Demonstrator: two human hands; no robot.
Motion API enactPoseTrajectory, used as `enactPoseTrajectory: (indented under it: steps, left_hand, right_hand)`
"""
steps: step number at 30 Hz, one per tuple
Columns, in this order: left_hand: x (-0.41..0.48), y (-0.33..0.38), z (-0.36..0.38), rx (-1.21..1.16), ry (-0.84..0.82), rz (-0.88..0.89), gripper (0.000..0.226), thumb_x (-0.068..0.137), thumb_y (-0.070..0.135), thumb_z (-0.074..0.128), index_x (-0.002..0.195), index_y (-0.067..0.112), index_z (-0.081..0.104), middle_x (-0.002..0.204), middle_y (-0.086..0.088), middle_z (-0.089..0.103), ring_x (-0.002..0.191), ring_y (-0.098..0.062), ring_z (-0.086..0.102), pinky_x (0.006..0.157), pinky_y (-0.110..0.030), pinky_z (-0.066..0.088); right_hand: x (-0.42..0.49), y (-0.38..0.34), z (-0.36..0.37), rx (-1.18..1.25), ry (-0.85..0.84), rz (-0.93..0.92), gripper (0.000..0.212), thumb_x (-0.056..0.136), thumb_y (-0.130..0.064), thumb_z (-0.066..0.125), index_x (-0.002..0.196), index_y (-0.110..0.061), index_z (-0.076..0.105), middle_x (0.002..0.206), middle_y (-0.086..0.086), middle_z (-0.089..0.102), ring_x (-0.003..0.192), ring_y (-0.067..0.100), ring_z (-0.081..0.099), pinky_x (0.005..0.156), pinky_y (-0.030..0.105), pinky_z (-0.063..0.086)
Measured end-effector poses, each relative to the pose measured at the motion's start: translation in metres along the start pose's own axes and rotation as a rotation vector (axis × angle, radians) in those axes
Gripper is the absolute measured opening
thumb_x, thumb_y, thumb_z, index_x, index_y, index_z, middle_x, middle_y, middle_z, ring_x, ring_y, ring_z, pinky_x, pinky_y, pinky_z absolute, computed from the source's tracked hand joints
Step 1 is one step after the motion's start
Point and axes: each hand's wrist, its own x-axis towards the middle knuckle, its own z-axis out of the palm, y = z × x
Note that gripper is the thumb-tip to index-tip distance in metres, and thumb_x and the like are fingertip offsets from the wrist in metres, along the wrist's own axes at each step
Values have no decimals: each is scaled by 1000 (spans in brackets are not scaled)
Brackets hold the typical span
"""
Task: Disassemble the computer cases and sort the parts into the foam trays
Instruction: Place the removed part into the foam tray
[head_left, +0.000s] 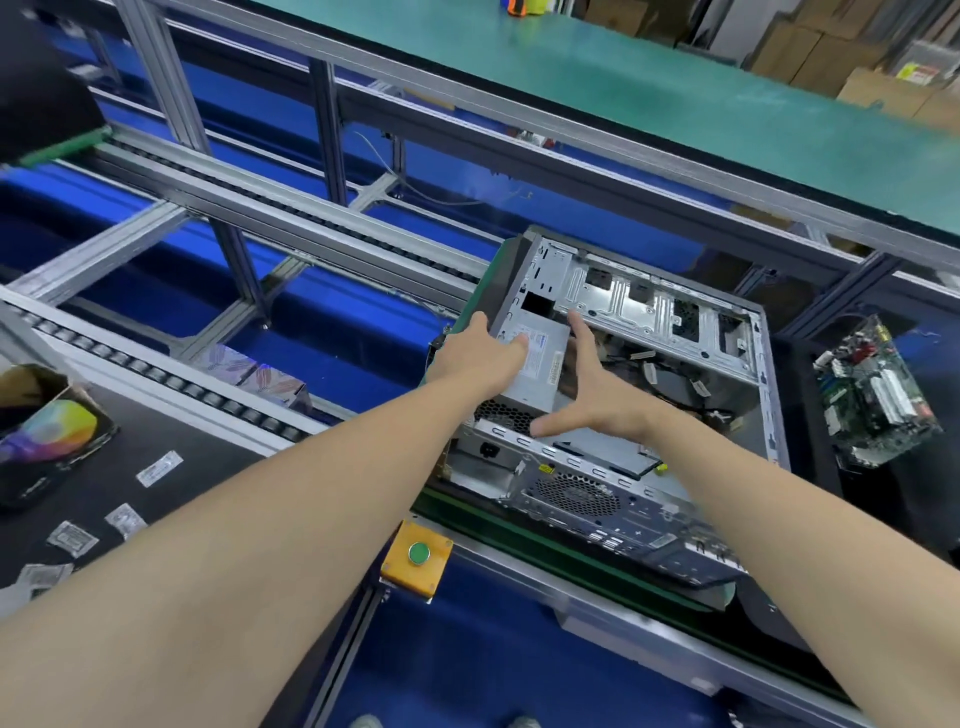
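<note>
We find the left hand (485, 353) laid flat on the outer left edge of the power supply (543, 358), fingers relaxed and gripping nothing. The right hand (597, 400) is spread wide against the unit's inner side, thumb low and forefinger raised, and also holds nothing. The power supply sits in the near left corner of the computer case (654, 306), which lies on its side. The unit's long axis runs from the case's rear panel (576, 496) away from the person, roughly in line with both forearms. The hands bracket it about equally, and we judge a two-handed lift is next. The right palm hides part of the cables (670, 384) deeper in the case. We cannot tell whether fixings remain. To the right of the case, a motherboard (872, 400) lies in a dark tray (802, 405) of unclear material.
</note>
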Motion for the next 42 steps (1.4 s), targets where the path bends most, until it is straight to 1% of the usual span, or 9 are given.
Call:
enactPoseTrajectory:
  steps: [7,13,19,24,31,34,36,39,42]
  left_hand:
    - [-1,3,-1,26,23,4,71,90,66,48,150,29,38,144,-9,54,128,-38,53,102,-52,49]
    - [-3,3,-2,4,14,4,71,88,71,45,144,27,43,141,-11,55,124,-38,55,100,-51,49]
    - [-6,6,0,100,51,40,94,80,87,44,147,22,39,142,-11,55,124,-38,56,89,-47,50]
    - [-7,4,1,109,106,109,73,87,76,48,137,24,35,129,-12,60,112,-40,58,79,-44,42]
    - [-19,6,3,280,220,389,61,99,63,43,145,22,39,148,-10,39,128,-35,46,99,-51,45]
    - [-22,6,7,431,267,669,47,106,46,35,121,18,70,157,-6,39,145,-24,33,118,-45,29]
    - [-23,5,10,513,222,824,51,109,40,32,108,19,78,154,-6,46,147,-20,31,123,-39,18]
    - [-21,5,11,505,202,905,45,108,43,35,105,25,77,139,-2,51,131,-19,35,115,-35,20]
    - [-17,6,11,573,142,941,34,108,39,37,116,31,69,137,2,51,124,-21,45,115,-38,27]
  right_hand:
    - [16,9,21,-144,191,-242,139,54,-53,92,161,-45,3,165,-9,11,155,12,11,123,36,15]
    - [20,12,9,-123,245,-242,122,52,-40,95,149,-48,21,150,-6,28,143,12,30,108,10,21]
    - [8,17,-2,-183,218,-231,121,52,-40,93,152,-42,25,146,-14,30,139,6,30,106,10,23]
    - [-3,12,-6,-187,223,-197,117,53,-38,95,147,-53,26,144,-18,32,140,7,30,106,17,29]
    - [-27,22,-20,-79,164,-124,121,63,-24,102,155,-42,25,158,-17,28,149,-6,23,114,16,21]
    - [-39,25,-37,-99,62,-90,123,66,-15,101,157,-44,24,159,-30,26,144,-21,21,114,14,22]
    - [-49,25,-50,-139,-26,-58,125,68,-5,96,158,-50,24,154,-39,30,134,-23,35,104,5,35]
    - [-64,17,-62,-113,-103,26,118,71,-10,89,154,-61,24,145,-43,38,122,-13,52,95,17,51]
    - [-65,3,-56,33,40,149,95,73,-42,91,146,-52,32,147,-9,50,124,16,60,106,42,53]
